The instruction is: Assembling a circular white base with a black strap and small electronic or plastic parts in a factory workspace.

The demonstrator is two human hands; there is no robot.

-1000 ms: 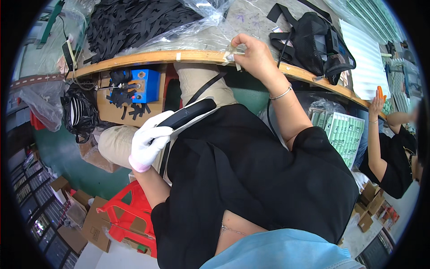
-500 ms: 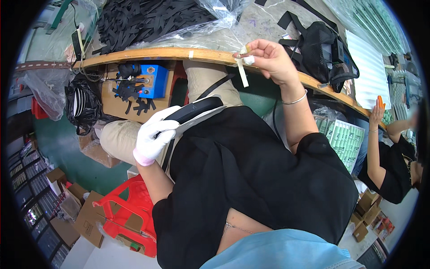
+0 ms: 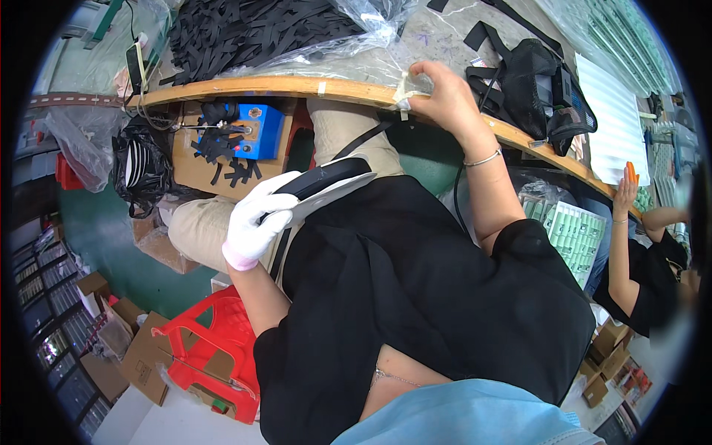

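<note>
My left hand [image 3: 256, 222], in a white glove, grips a roll of black band [image 3: 326, 178] with a pale flat face, held tilted above my lap. The gloved fingers wrap round its near left end, so that part is hidden. Bare and with a bracelet at the wrist, my right hand [image 3: 449, 96] is at the wooden table edge, thumb and forefinger apart. Just beside its fingertips, a crumpled whitish strip [image 3: 403, 95] hangs on that edge. Whether the thumb still touches the strip is hard to see.
Black strips [image 3: 252, 37] are heaped on plastic along the wooden edge [image 3: 222, 87]. A black mesh bag [image 3: 530, 81] lies to the right. Below the table are a blue box-shaped device [image 3: 259, 133] and a black plastic bag [image 3: 141, 170]. A red chair [image 3: 215, 341] stands lower left; another person [image 3: 638, 274] sits at right.
The whitish strip, pinched and dangling from my right hand before, is now against the table edge, and the fingers have spread. My left hand keeps its hold on the black roll, which is tilted slightly differently.
</note>
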